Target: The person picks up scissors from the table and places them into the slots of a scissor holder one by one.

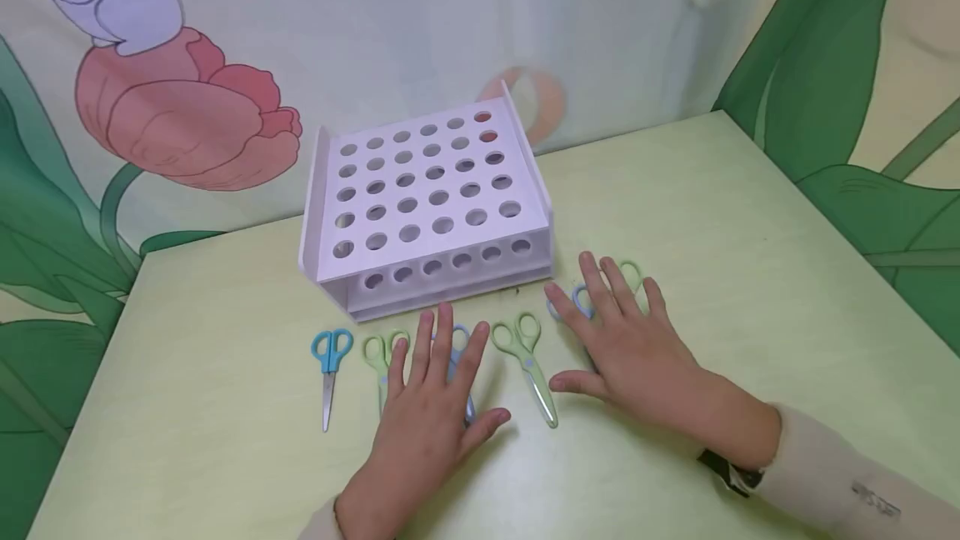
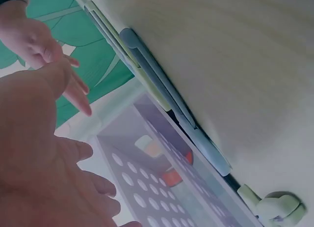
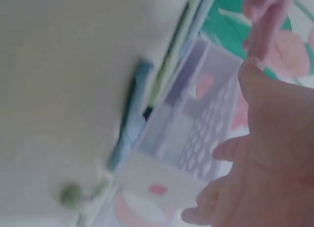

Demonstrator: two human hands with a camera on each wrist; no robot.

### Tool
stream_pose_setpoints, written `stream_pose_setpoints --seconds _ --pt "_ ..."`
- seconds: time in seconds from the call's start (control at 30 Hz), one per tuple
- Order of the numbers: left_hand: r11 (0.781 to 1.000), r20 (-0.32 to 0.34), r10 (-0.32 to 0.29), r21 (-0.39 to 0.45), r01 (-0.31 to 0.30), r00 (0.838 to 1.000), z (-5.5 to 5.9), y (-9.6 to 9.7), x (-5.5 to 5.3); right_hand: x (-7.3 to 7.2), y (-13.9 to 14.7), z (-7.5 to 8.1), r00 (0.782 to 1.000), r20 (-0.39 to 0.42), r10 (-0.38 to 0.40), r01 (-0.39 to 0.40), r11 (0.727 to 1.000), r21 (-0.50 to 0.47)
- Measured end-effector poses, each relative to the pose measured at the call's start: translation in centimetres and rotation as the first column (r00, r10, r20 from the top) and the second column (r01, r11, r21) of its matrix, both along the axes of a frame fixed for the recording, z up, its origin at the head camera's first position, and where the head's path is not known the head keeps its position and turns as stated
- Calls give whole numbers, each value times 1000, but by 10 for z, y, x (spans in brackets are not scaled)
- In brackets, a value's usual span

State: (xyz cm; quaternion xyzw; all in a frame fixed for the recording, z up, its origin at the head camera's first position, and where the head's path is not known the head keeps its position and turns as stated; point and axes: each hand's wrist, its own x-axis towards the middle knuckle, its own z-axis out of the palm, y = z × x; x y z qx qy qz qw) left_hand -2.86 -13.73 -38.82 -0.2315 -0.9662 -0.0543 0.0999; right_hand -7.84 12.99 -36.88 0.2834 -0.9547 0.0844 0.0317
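Note:
My left hand [image 1: 423, 427], fingers spread, hovers over a pair of green scissors [image 1: 372, 350] and a pair of blue scissors [image 1: 461, 335], hiding much of both. In the left wrist view, a gap shows between that palm and the blue scissors [image 2: 164, 84]. To the right, my right hand [image 1: 633, 352] is also spread, over another blue pair of scissors [image 1: 581, 298] and a partly hidden green pair [image 1: 632, 273]. Between the hands lies a fully visible pair of green scissors [image 1: 531, 365], handles away from me. Small teal-handled scissors [image 1: 329, 357] lie at the row's left end. Neither hand holds anything.
Behind the scissors stands a white rack [image 1: 420, 252] with rows of round holes across its sloping top and front. The pale green table [image 1: 697, 215] meets a curtain [image 1: 390, 15] printed with flowers and leaves at its back and sides.

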Motion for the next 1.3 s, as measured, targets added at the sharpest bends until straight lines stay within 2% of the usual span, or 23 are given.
stream_pose_setpoints --seconds 0.13,0.3,0.47,0.6,0.7,0.8,0.97,1.07,1.2,1.3 --pt "999 31 -4 40 3 1000 3 0 -2 -16 17 15 992 119 -42 47 998 -36" --pt "994 64 -82 80 77 995 8 -4 -6 -40 43 28 973 223 -67 91 991 -101" --pt "979 50 -138 157 129 989 20 -12 -13 -59 66 36 943 333 -25 98 974 -206" --pt "961 -4 -150 233 147 989 31 -22 -20 -70 77 33 941 334 55 48 955 -293" --pt "956 -30 -132 261 135 991 37 -32 -26 -80 85 24 947 305 98 13 939 -343" --pt "954 -44 -104 279 112 994 42 -42 -33 -88 92 14 939 329 101 39 918 -394" --pt "942 -89 -58 325 84 994 49 -64 -52 -102 97 -3 897 426 120 111 870 -480" --pt "941 -91 4 336 27 996 54 -78 -67 -111 99 -15 866 480 141 150 842 -518" --pt "945 -58 98 320 -74 993 62 -94 -89 -120 103 -27 824 538 178 170 828 -534" --pt "948 -37 144 290 -127 989 68 -103 -104 -124 104 -29 814 553 178 167 840 -516"
